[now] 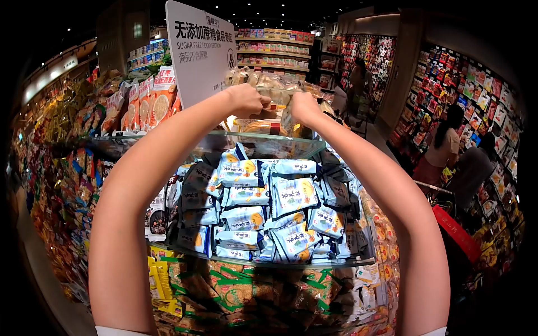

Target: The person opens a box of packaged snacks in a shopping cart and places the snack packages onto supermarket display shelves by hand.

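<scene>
Both arms stretch forward over the display to its upper tier. My left hand (251, 102) is closed, its fingers curled among clear-wrapped packages (263, 126); whatever it grips is hidden. Beside it on the right, my right hand (303, 106) is closed too, at the edge of a clear package, its fingertips turned away from view. More clear bags with brownish contents (280, 82) lie just beyond the hands. Below them, light-blue snack packets (295, 193) fill a bin behind a glass edge (269, 144).
A white sign (203, 56) stands left of the hands. Orange-and-white bags (163, 95) stand beside it. Green-edged packets (232, 291) fill the lower tier. At the right, two people are near a red shopping basket (455, 232) and a wall of hanging goods (476, 89).
</scene>
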The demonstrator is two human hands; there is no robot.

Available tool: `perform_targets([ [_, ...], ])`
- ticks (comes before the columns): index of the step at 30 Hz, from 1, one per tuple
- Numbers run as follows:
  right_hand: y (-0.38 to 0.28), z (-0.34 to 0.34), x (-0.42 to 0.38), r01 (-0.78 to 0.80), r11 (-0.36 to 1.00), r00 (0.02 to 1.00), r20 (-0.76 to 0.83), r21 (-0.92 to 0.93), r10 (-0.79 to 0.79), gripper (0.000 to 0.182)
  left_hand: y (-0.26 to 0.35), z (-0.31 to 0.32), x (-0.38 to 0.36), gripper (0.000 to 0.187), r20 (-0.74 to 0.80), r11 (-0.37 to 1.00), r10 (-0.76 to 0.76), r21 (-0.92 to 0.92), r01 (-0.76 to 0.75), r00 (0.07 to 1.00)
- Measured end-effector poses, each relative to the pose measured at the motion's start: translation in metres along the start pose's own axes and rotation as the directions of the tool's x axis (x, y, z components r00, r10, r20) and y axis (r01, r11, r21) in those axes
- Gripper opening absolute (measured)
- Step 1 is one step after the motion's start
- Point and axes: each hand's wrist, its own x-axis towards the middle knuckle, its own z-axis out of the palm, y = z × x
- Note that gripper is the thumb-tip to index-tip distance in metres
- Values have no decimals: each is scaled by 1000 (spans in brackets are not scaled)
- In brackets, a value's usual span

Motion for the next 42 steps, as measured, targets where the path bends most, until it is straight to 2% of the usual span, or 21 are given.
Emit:
perform_targets([
  [1, 1, -2, -1, 57, 996, 994, 93, -65, -51, 30, 0, 0, 0, 26, -9, 1000, 3, -22, -3, 1000],
  [2, -4, -1, 0, 9, 999, 981, 195, -41, 0, 30, -1, -1, 0, 26, -9, 1000, 4, -24, -4, 1000],
  [3, -4, 6, 7, 8, 999, 980, 198, -41, 1, 30, -1, -3, 0, 26, 8, 1000, 0, -28, 0, 1000],
  [5, 0, 23, 24, 107, 979, 965, 254, -171, -61, 29, 0, -3, 1, 25, 29, 999, 2, -32, -1, 1000],
  [7, -1, 20, 19, 93, 985, 969, 239, -145, -56, 29, -1, -1, 2, 21, 57, 1000, -17, -12, 18, 998],
  [9, 8, 18, 9, 44, 999, 999, 15, 25, -44, 31, -2, 1, 1, 18, 35, 1000, -7, -12, 7, 999],
  [10, 7, 17, 9, 43, 999, 999, 14, 26, -43, 31, -2, 3, 1, 16, 9, 1000, 2, -12, -2, 1000],
  [13, 3, 11, 9, 78, 994, 992, 91, 82, -85, 23, -2, 1, 2, 13, 33, 1000, -14, -22, 14, 999],
  [15, -4, 10, 10, 40, 995, 928, 366, 91, -71, 23, -2, 0, 1, 12, 26, 1000, -4, -20, 4, 1000],
  [17, -5, 9, 7, 37, 996, 928, 367, 83, -65, 22, -1, 0, 2, 12, 18, 1000, 4, -17, -4, 1000],
  [20, 0, 10, 8, 132, 990, 917, 374, 43, -139, 25, -4, 5, 1, 11, 19, 1000, -3, -24, 3, 1000],
  [22, 11, 32, 24, 193, 980, 973, 134, -47, -186, 27, -5, 10, 1, 11, -52, 999, 1, -42, -4, 999],
  [29, 10, 29, 23, 156, 988, 921, 360, 20, -153, 24, -3, 1, -1, 11, -12, 998, 7, -59, -7, 1000],
  [31, 13, 28, 19, 429, 834, 898, 266, -348, -350, 24, -3, 4, -1, 11, -27, 998, -7, -60, 5, 1000],
  [32, 13, 27, 22, 431, 834, 897, 267, -346, -352, 24, -4, 6, -1, 11, -25, 998, -8, -61, 6, 1000],
  [34, 6, 19, 23, 408, 878, 841, 476, -250, -256, 24, -2, 1, 0, 16, 19, 999, -12, -48, 13, 1000],
  [35, 2, 2, 15, 227, 972, 854, 491, -51, -174, 22, -2, 1, -1, 16, 20, 999, -15, -48, 16, 1000],
  [37, 5, -12, 27, 208, 978, 946, 257, -13, -198, 32, -2, 4, 0, 12, -24, 999, -3, -34, 3, 1000],
  [38, 8, -13, 28, 210, 978, 945, 259, -14, -199, 32, -2, 6, 0, 12, -24, 999, -5, -36, 4, 1000],
  [40, 12, -16, 28, 469, 866, 874, 51, 172, -483, 50, -3, 6, 0, 14, -62, 1000, 19, 7, -18, 998],
  [42, 13, 3, 30, 522, 840, 840, 84, 146, -537, 57, -2, 4, 0, 16, -66, 1000, 1, 2, -1, 998],
])
